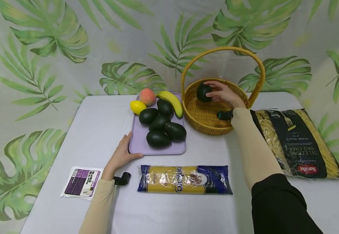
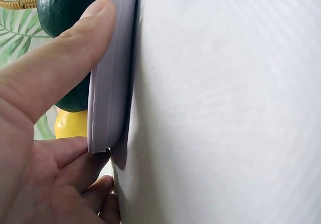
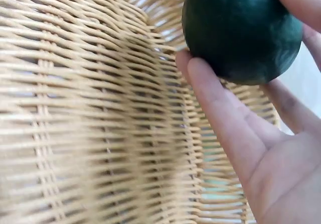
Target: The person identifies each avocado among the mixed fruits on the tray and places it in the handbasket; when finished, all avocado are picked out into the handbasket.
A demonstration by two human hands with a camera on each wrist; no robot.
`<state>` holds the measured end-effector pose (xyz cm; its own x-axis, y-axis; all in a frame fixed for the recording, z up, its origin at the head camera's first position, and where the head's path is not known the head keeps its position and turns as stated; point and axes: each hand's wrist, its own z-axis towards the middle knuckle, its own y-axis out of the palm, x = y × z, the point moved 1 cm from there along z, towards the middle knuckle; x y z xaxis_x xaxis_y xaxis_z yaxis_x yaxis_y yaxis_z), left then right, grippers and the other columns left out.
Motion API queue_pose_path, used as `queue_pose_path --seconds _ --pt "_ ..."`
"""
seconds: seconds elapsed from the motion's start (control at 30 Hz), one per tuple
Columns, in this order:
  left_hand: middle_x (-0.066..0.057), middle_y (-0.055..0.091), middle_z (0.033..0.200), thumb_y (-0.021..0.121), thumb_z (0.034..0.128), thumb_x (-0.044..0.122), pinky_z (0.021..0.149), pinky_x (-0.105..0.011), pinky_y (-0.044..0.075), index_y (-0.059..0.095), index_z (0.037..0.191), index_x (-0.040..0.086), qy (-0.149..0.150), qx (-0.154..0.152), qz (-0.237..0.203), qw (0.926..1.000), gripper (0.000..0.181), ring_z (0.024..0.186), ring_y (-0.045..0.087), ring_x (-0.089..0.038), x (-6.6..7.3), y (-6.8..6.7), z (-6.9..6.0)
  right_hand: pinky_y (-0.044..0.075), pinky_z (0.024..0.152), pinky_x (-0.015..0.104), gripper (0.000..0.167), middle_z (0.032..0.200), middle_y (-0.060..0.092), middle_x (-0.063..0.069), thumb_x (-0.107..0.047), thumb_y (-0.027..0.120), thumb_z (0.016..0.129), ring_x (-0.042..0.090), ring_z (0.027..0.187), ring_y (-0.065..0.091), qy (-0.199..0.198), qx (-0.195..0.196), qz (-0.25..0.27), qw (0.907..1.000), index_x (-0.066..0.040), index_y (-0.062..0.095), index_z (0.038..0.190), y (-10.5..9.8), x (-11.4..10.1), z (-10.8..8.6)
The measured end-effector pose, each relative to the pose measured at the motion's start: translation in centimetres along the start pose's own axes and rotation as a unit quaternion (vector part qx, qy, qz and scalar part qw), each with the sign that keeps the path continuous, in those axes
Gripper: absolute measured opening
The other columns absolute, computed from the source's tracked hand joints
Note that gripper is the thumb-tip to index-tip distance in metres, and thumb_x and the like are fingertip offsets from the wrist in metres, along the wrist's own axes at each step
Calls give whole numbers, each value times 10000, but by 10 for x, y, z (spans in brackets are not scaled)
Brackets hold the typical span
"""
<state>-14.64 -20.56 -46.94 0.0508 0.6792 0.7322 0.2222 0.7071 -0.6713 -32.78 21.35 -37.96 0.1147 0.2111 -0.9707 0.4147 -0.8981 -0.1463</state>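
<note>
My right hand (image 1: pixel 223 95) holds a dark green avocado (image 1: pixel 203 92) between thumb and fingers, over the inside of a wicker basket (image 1: pixel 200 125). In the right wrist view the avocado (image 3: pixel 241 30) is apart from the woven bottom (image 3: pixel 100 118). At the near left corner of a lilac tray (image 1: pixel 140 149), my left hand (image 1: pixel 122 155) rests with the thumb along the front edge and the fingers at the left side. Several more avocados (image 1: pixel 158 138) lie on the tray, with a banana (image 1: pixel 172 100), a peach (image 1: pixel 147 97) and a lemon (image 1: pixel 137 107) at its far end.
A long yellow and blue pasta pack (image 1: pixel 184 179) lies in front of the tray. To the right is a large bag of penne (image 1: pixel 298 143), partly behind my right arm. A flat white and purple packet (image 1: pixel 81 182) lies at left. The basket's tall handle (image 1: pixel 225 48) arches above it.
</note>
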Motion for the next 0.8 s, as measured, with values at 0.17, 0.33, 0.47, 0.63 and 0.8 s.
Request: queue_pose_path --seconds 0.17,0.33,0.47,0.63,0.8 --pt "-278 91 1545 798 782 307 1118 -567 103 99 1509 -43 -12 -7 -14 10000 1067 1417 29 -428 1 -1 0 456 928 480 560 1516 233 123 -110 594 953 284 972 583 70 37 -318 9995 -132 373 1467 7 7 10" --pt "-282 94 1543 802 778 301 1117 -569 100 105 1507 -48 8 19 -35 10000 1067 1416 31 -430 1 -1 0 461 905 482 550 1515 235 147 -123 589 957 355 1054 531 171 98 -537 9984 -126 377 1465 16 8 15" --pt "-284 96 1542 802 777 299 1117 -570 100 108 1506 -49 24 32 -51 10000 1065 1416 31 -432 0 0 0 430 957 511 554 1526 200 169 -115 583 960 369 1203 455 373 122 -599 9974 -114 365 1470 21 7 18" --pt "-282 94 1543 801 778 305 1116 -573 102 107 1507 -46 26 25 -44 10000 1066 1415 32 -434 -1 0 1 427 960 516 558 1537 168 187 -91 545 974 413 1183 465 570 17 -1028 9931 -108 332 1489 24 6 18" --pt "-284 92 1542 800 779 310 1115 -572 105 107 1508 -45 14 37 -9 10000 1067 1415 35 -435 -1 0 0 435 948 513 596 1558 132 192 -123 536 981 427 1108 515 552 -281 -1461 9873 -115 275 1516 24 3 18"
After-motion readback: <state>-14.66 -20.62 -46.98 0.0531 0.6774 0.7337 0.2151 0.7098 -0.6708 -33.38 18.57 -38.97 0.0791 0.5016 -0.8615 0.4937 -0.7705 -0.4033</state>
